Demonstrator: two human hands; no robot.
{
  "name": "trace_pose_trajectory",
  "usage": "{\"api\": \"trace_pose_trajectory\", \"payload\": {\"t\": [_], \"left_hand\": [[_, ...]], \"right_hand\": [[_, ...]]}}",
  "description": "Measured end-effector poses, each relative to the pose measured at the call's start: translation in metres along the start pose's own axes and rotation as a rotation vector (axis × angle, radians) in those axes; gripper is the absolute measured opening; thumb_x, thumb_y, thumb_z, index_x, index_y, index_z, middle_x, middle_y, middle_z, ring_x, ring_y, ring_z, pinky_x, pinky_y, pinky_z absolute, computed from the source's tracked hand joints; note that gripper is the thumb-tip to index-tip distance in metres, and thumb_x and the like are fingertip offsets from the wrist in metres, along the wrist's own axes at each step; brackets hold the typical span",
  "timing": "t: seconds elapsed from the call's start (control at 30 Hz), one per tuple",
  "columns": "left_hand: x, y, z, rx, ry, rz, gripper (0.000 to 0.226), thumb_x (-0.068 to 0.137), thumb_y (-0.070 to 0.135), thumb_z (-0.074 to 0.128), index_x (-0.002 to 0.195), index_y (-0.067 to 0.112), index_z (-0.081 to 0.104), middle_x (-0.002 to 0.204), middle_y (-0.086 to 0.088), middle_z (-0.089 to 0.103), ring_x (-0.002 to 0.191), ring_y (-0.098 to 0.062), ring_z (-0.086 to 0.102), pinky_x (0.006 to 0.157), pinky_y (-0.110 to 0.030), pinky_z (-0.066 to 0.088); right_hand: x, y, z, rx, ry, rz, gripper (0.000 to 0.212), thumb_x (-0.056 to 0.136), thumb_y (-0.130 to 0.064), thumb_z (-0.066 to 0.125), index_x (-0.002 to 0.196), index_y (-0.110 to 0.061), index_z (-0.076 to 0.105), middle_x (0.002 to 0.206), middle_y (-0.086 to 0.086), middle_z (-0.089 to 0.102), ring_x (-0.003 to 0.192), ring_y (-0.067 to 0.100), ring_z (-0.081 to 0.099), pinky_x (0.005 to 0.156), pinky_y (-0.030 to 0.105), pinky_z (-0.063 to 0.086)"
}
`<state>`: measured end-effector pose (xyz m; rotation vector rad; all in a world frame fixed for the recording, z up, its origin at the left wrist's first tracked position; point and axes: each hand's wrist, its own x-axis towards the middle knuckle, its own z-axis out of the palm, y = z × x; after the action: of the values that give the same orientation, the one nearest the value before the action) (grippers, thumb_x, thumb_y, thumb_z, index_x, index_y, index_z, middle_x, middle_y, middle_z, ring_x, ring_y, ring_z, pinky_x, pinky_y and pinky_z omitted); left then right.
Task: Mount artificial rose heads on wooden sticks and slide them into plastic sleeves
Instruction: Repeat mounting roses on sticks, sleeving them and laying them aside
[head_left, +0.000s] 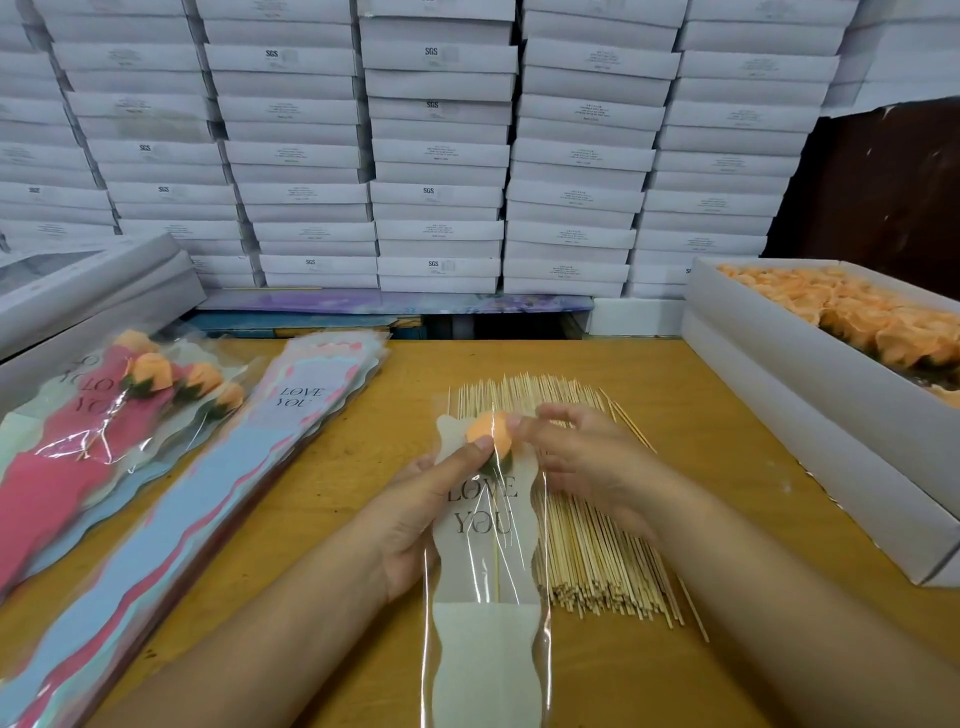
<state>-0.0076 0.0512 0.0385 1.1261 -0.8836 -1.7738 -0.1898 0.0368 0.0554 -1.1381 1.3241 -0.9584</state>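
Left hand (415, 506) grips sleeve (485, 561) at lower centre, thumb on peach rose head (491, 431) inside, right hand (587, 460) fingertips pinching sleeve's top edge over stick pile (597, 545).

Sticks (597, 551) between sleeves (218, 499), box (810, 395)
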Motion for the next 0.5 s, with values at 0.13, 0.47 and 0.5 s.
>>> {"api": "trace_pose_trajectory", "payload": {"t": [0.13,0.47,0.5], "left_hand": [[0.000,0.000,-0.001,0.017,-0.005,0.023,0.067,0.077,0.035,0.080,0.136,0.012,0.059,0.116,-0.021,0.072,0.111,-0.039,0.068,0.097,-0.050,0.054],[-0.002,0.001,0.000,-0.019,-0.089,0.046,0.056,0.076,0.032,0.081,0.126,0.012,0.064,0.110,-0.019,0.075,0.096,-0.036,0.073,0.081,-0.046,0.061],[-0.002,0.001,0.000,-0.034,-0.104,0.052,0.054,0.073,0.031,0.082,0.120,0.012,0.065,0.104,-0.018,0.076,0.091,-0.034,0.075,0.074,-0.043,0.062]], "right_hand": [[-0.010,0.010,0.011,0.150,-0.175,0.127,0.074,0.068,-0.032,0.085,0.129,-0.004,0.054,0.105,0.013,0.076,0.092,0.025,0.075,0.078,0.037,0.061],[-0.017,0.022,0.015,0.110,-0.245,0.048,0.024,0.084,-0.003,0.076,0.107,-0.004,0.070,0.098,0.014,0.077,0.083,0.023,0.075,0.071,0.034,0.062],[-0.016,0.021,0.013,0.122,-0.227,0.035,0.022,0.083,-0.003,0.076,0.105,-0.003,0.070,0.096,0.014,0.077,0.080,0.023,0.075,0.065,0.031,0.061]]}}
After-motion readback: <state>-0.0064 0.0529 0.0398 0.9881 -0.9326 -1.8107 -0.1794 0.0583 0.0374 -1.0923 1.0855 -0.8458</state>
